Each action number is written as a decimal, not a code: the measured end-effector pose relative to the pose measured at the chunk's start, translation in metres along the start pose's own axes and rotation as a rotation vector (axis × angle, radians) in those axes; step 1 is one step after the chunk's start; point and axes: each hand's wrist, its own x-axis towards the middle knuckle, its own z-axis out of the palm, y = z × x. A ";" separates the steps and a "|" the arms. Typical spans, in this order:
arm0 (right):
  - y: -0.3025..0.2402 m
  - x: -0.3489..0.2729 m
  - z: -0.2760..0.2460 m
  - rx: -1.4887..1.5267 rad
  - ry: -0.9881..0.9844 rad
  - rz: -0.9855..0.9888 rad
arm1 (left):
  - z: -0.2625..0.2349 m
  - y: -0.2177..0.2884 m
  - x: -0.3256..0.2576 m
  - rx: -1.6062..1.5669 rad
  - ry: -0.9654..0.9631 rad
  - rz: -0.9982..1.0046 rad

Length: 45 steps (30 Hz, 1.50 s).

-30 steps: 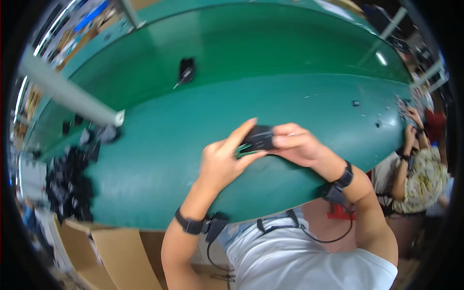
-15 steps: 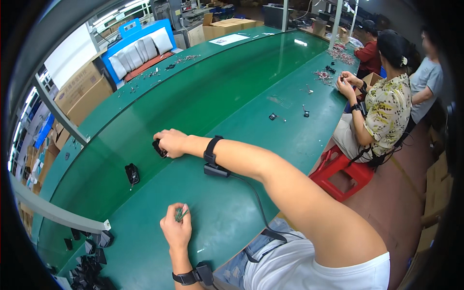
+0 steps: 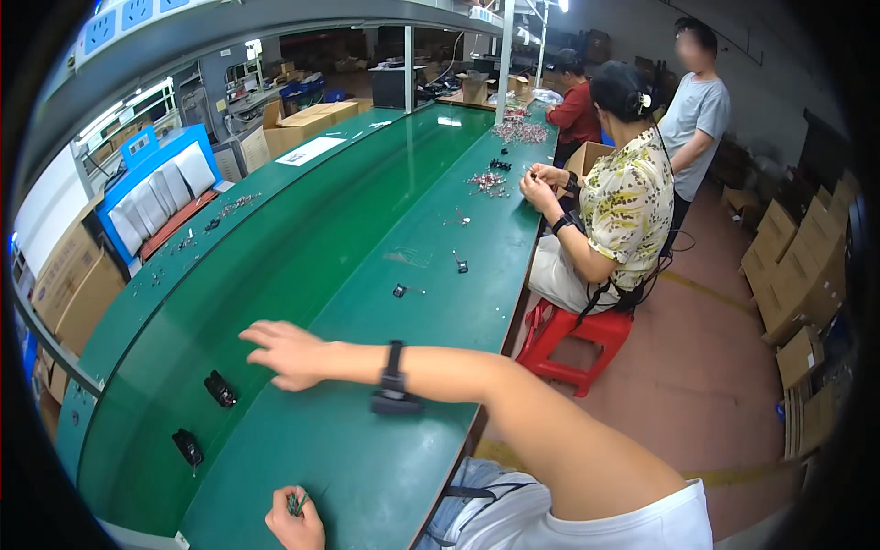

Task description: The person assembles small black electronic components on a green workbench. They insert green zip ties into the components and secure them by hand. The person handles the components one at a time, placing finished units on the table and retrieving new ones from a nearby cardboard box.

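Right hand (image 3: 291, 353) now hovers with fingers spread and empty, its small black part (image 3: 220, 389) released onto the green tabletop (image 3: 367, 458) just beyond the fingertips, while left hand (image 3: 295, 524) fingers pinch small green pieces (image 3: 295, 502).

Bright overhead strip lamps (image 3: 550, 7) wash the green tabletop (image 3: 367, 275) in even light with pale glare streaks; shadows stay soft, while fisheye distortion bends edges into a black, slightly blurred rim.

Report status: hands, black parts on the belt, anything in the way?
Right hand open, empty, hovering beside nearer black part. Left hand closed on small green pieces. Second black part lies apart on green belt. Nothing between.
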 end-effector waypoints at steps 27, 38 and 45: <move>0.161 -0.240 -0.214 -0.419 0.076 0.996 | 0.016 -0.004 0.008 -0.041 0.084 0.211; 0.041 -0.140 -0.106 0.378 -0.131 0.522 | 0.000 -0.006 0.008 0.064 0.037 0.174; -0.065 -0.051 -0.007 1.101 -0.210 0.437 | -0.019 -0.019 -0.006 0.235 0.055 0.136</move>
